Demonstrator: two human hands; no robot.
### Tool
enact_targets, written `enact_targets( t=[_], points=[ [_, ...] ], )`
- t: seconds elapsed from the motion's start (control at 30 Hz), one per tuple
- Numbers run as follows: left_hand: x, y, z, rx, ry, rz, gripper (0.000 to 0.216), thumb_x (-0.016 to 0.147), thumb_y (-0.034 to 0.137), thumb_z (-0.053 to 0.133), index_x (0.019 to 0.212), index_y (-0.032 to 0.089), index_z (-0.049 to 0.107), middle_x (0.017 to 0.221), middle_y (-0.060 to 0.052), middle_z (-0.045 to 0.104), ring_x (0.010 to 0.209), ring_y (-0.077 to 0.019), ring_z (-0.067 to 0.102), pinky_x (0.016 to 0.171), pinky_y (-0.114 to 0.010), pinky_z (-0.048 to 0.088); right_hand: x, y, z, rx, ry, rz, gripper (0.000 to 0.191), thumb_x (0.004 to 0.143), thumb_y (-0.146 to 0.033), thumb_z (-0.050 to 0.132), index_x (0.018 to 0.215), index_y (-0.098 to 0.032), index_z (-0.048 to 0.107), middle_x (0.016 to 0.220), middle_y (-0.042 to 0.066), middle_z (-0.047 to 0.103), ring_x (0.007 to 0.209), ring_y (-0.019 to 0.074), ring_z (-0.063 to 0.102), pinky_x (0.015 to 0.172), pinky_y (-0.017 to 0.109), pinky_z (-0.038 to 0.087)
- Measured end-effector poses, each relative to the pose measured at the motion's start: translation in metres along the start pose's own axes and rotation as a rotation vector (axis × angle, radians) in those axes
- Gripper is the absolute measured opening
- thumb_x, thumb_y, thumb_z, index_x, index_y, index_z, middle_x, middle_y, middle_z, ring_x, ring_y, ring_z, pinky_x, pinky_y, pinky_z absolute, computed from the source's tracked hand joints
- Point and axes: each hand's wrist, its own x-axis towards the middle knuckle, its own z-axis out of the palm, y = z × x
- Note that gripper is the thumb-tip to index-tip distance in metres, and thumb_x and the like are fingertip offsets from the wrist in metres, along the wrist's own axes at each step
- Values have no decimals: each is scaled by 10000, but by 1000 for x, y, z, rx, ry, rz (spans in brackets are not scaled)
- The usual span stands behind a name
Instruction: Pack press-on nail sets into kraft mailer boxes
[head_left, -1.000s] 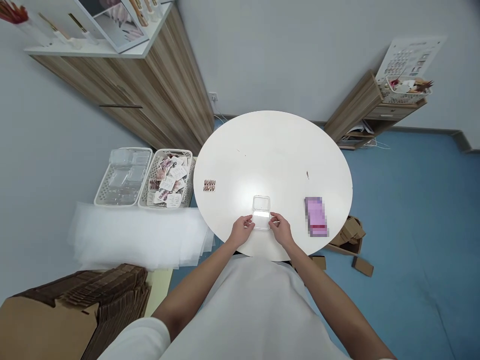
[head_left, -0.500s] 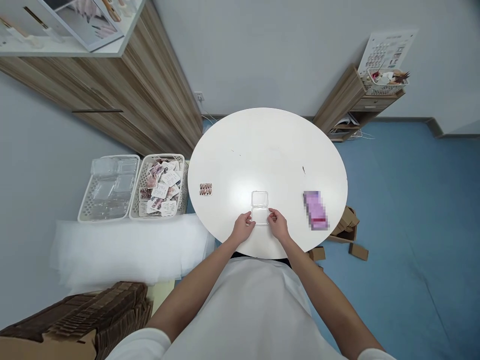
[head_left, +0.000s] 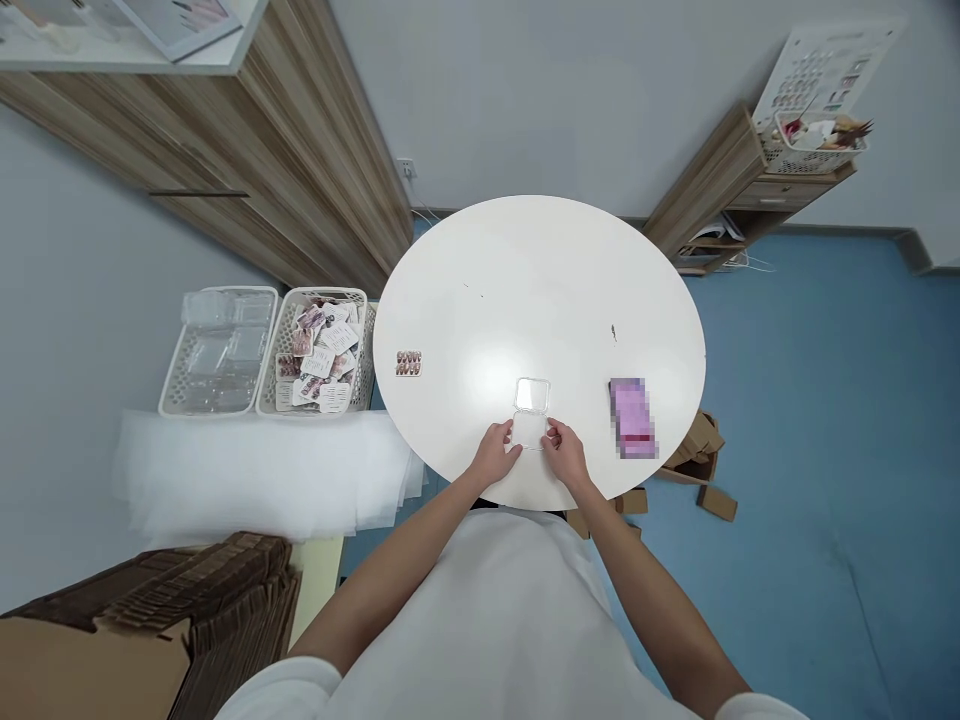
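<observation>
Apparent positioning: left hand (head_left: 496, 455) and right hand (head_left: 565, 454) grip the open box (head_left: 531, 427) laterally; next move likely requires even pressure.

A framed picture (head_left: 176, 22) rests atop a wood-grain cabinet (head_left: 315, 140) near a wall socket (head_left: 406, 168) in the room around me; across from it, a poster (head_left: 829, 65) stands behind a white basket (head_left: 810, 158) on a smaller shelf unit (head_left: 709, 185) above blue floor (head_left: 810, 400).
</observation>
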Motion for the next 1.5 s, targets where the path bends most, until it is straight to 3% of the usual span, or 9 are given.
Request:
enact_targets(
  t=[0.23,0.53,0.7,0.8,0.9,1.0,1.13,1.3,1.5],
  points=[
    [-5,6,4,56,63,-46,503,709,225,569,1196,197,446,1007,-75,485,878,-165,500,723,-281,433,7,7,-5,12,-104,-44,480,714,-294,490,1186,-216,460,895,29,529,710,145,511,720,333,443],
    [-9,4,18,64,130,-69,555,716,249,562,1245,211,399,1042,-73,463,929,-171,494,786,-303,424,11,6,-13,29,-219,-17,573,695,-308,525,1245,-230,383,922,25,498,720,138,504,714,319,448],
    [-19,0,9,35,130,-14,539,726,231,550,1244,215,401,1054,-74,477,872,-156,511,783,-309,435,7,4,-17,134,-162,56,655,668,-352,565,1259,-212,321,841,5,495,691,140,493,703,311,443],
    [-30,-7,-24,64,138,5,480,751,227,516,1221,225,420,1045,-62,498,840,-148,521,782,-314,440,4,-6,-19,168,25,90,634,678,-376,561,1242,-227,312,802,-6,466,689,140,472,674,288,434],
    [-38,-19,-78,226,210,2,427,772,230,476,1197,213,431,1055,-60,497,877,-161,520,798,-321,435,3,-30,-13,154,105,-3,575,709,-371,535,1226,-234,323,798,-1,450,698,140,455,667,280,420],
    [-33,-35,-137,437,278,-24,403,780,232,465,1182,211,436,1063,-72,501,876,-182,529,799,-326,423,11,-64,12,109,20,-105,530,723,-354,516,1209,-234,342,802,4,460,700,141,454,672,285,416],
    [-2,-44,-196,619,313,-76,416,769,240,482,1178,195,419,1075,-89,489,906,-211,533,767,-312,414,37,-102,70,-25,-248,-129,577,707,-323,512,1244,-238,320,857,10,504,657,132,469,660,301,421],
    [47,-33,-232,735,234,-106,457,725,238,544,1156,166,411,1022,-109,488,904,-245,529,711,-300,405,74,-133,134,-168,-315,-191,590,690,-262,519,1250,-256,333,930,19,512,725,140,482,716,308,423],
    [79,-29,-246,707,183,-90,651,688,216,603,1261,154,302,1028,-123,485,950,-256,509,742,-294,389,101,-159,172,-309,-268,-254,626,686,-225,562,1266,-240,325,982,51,497,848,183,487,727,319,411]
  ],
)
